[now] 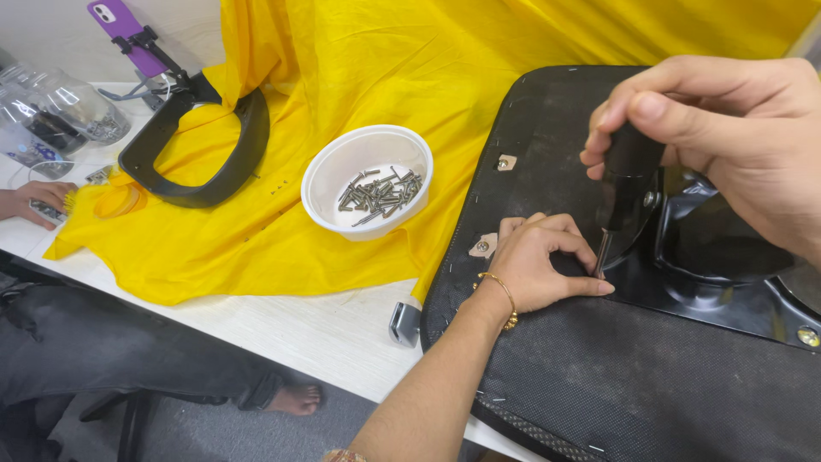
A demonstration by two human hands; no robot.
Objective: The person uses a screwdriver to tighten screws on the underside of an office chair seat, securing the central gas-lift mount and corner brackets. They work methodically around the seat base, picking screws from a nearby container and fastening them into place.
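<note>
My right hand (727, 128) grips the black handle of a screwdriver (629, 175), held upright with its tip down at the edge of a black metal plate (684, 295). My left hand (543, 261), a gold bracelet on its wrist, rests on the black fabric underside of a chair seat (616, 376). Its fingertips pinch around the screwdriver's tip, steadying it. Any screw under the tip is hidden by my fingers. A white bowl (368, 175) of several metal screws stands to the left on the yellow cloth (342, 68).
A black curved chair armrest (201, 158) lies on the yellow cloth. A purple phone (128, 34) sits in a holder at the back. Clear plastic items (51, 111) lie far left. Another person's hand (34, 201) and legs (128, 368) are at the left, beside the white table (282, 329).
</note>
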